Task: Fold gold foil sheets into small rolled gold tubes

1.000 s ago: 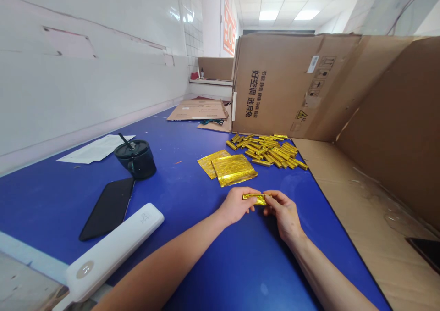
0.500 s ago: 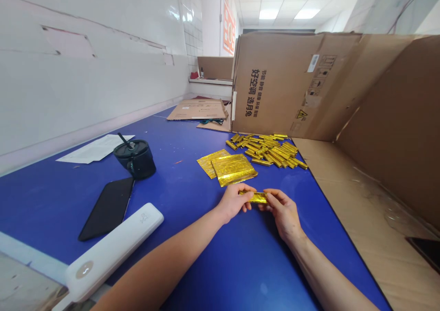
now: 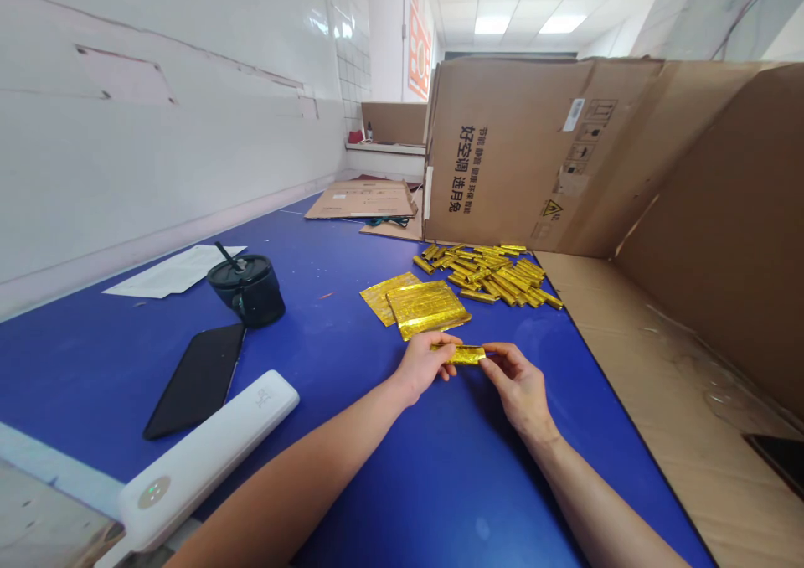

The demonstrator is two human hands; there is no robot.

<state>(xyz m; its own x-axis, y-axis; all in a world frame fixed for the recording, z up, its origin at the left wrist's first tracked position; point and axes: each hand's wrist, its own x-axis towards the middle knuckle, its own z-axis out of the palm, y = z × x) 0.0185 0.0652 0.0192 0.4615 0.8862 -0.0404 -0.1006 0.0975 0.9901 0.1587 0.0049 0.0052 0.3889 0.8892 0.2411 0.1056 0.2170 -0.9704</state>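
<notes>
Between both hands is a narrow folded strip of gold foil paper (image 3: 468,355), held just above the blue table. My left hand (image 3: 427,362) pinches its left end, the thumb lying over the top. At the right end, the thumb and fingertips of my right hand (image 3: 516,380) close on the strip's edge. Just beyond my left hand lies a stack of flat gold foil sheets (image 3: 428,307), with another sheet (image 3: 377,298) sticking out from under it at the left. Farther back is a heap of folded gold foil pieces (image 3: 496,275).
On the left stand a dark cup with a straw (image 3: 251,293), a black phone (image 3: 196,380) and a long white device (image 3: 210,459). White paper (image 3: 169,271) lies by the wall. A large cardboard box (image 3: 515,149) borders the back, with cardboard (image 3: 615,325) along the right edge.
Both hands and the gold strip have shifted slightly left. My right thumb has slid to the strip's right end. The rest of the table looks the same.
</notes>
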